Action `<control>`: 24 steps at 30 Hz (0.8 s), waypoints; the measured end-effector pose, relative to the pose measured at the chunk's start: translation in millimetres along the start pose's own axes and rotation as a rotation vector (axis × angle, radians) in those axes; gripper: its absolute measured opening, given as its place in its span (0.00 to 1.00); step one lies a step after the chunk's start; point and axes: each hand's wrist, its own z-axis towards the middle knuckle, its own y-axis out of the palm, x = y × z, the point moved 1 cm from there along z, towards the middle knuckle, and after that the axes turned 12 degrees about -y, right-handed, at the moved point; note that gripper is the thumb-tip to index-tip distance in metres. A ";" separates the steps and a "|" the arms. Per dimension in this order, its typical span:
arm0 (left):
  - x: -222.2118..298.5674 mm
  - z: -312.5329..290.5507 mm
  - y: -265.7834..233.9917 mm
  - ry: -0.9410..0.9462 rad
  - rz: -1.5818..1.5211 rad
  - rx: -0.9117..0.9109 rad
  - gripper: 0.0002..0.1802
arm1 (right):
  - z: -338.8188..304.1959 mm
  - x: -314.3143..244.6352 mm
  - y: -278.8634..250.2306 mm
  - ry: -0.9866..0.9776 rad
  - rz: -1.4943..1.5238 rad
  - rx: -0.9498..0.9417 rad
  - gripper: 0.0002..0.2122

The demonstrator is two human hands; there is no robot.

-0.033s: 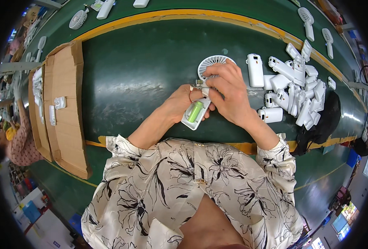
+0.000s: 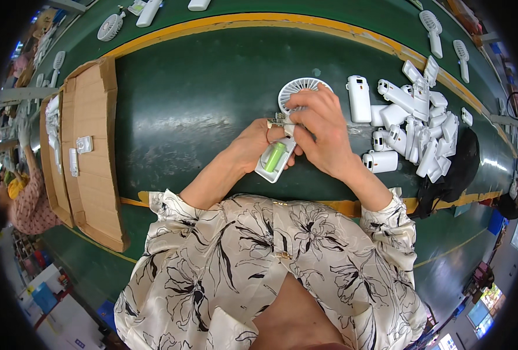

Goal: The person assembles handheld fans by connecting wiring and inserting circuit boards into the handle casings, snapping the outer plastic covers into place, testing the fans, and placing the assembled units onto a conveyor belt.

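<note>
A white handheld fan (image 2: 294, 86) lies between my hands, its round grille head pointing away from me. The open handle half (image 2: 269, 175) points towards me, with a green cylindrical battery (image 2: 275, 157) inside. At the neck of the fan sits a small circuit board (image 2: 280, 116) with thin wiring beside it. My left hand (image 2: 249, 143) is closed around the handle from the left and below. From the right, my right hand (image 2: 324, 131) bends its fingers over the neck and the grille's lower edge; its fingertips are partly hidden there.
A heap of white handle covers (image 2: 422, 125) lies on the green table at right, with a black cloth-like bundle (image 2: 463, 166) beside it. A cardboard box (image 2: 98, 163) stands at left. More fans (image 2: 430, 29) lie beyond the yellow edge. Another person's sleeve (image 2: 32, 201) shows far left.
</note>
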 end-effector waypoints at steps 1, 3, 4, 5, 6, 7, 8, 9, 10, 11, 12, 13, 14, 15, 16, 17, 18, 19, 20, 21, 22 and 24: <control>-0.2 -1.1 0.1 0.000 0.000 -0.001 0.10 | -0.8 -2.1 -0.1 -0.019 -0.018 0.026 0.07; -0.4 -4.2 1.4 0.026 -0.169 -0.078 0.12 | -3.2 -6.8 1.1 -0.037 -0.036 0.051 0.08; 0.3 -4.5 2.0 0.026 -0.169 -0.079 0.12 | -5.2 -9.5 2.4 -0.066 -0.063 0.090 0.09; 1.0 -4.7 2.1 0.034 -0.263 -0.057 0.13 | -7.2 -11.2 4.4 -0.095 -0.090 0.129 0.10; 1.3 -4.7 2.3 0.040 -0.357 -0.036 0.14 | -10.5 -11.5 7.9 -0.116 -0.116 0.161 0.11; -0.3 -2.4 -1.2 0.062 -0.379 -0.089 0.14 | -13.3 -11.8 10.9 -0.115 -0.118 0.160 0.11; -1.0 -1.2 0.0 0.062 -0.379 -0.091 0.14 | -15.9 -12.1 13.3 -0.113 -0.134 0.194 0.11; -1.4 0.5 0.8 0.116 -0.400 0.014 0.14 | -18.6 -11.7 15.7 -0.110 -0.149 0.228 0.11; -1.6 1.3 0.9 0.170 -0.419 0.119 0.14 | -21.4 -10.1 18.9 -0.110 -0.150 0.228 0.11; -1.4 0.0 2.5 0.170 -0.420 0.118 0.14 | -24.1 -8.0 22.0 -0.122 -0.177 0.239 0.11; 0.0 -2.4 5.3 0.201 -0.384 0.114 0.14 | -26.4 -6.7 23.9 -0.133 -0.205 0.250 0.11; 0.9 -3.6 7.0 0.232 -0.349 0.110 0.13 | -28.0 -6.3 25.0 -0.132 -0.207 0.250 0.11; 0.6 -3.1 6.9 0.231 -0.349 0.108 0.13 | -29.3 -6.1 25.8 -0.127 -0.224 0.241 0.11; 0.0 -3.2 5.9 0.251 -0.329 0.126 0.13 | -29.9 -6.1 26.7 -0.125 -0.237 0.233 0.11; -0.3 -3.4 5.3 0.272 -0.309 0.145 0.13 | -30.1 -5.9 27.3 -0.126 -0.237 0.233 0.11; 0.0 -3.9 6.2 0.273 -0.309 0.144 0.13 | -30.1 -5.6 27.6 -0.137 -0.249 0.232 0.10; 0.5 -4.3 7.5 0.268 -0.305 0.155 0.13 | -30.2 -5.2 28.0 -0.148 -0.260 0.232 0.09; 0.6 -4.6 8.3 0.263 -0.300 0.165 0.13 | -30.5 -4.9 28.4 -0.149 -0.261 0.231 0.09; 0.3 -4.7 8.3 0.263 -0.300 0.163 0.13 | -30.8 -4.7 28.8 -0.158 -0.254 0.221 0.09; -0.3 -4.9 8.1 0.264 -0.290 0.167 0.13 | -30.8 -4.6 29.0 -0.168 -0.247 0.209 0.10; -0.7 -5.0 8.0 0.266 -0.279 0.170 0.14 | -30.7 -4.1 28.3 -0.169 -0.247 0.209 0.10; -1.5 -4.1 8.3 0.270 -0.283 0.186 0.13 | -31.0 -2.7 26.4 -0.164 -0.280 0.160 0.07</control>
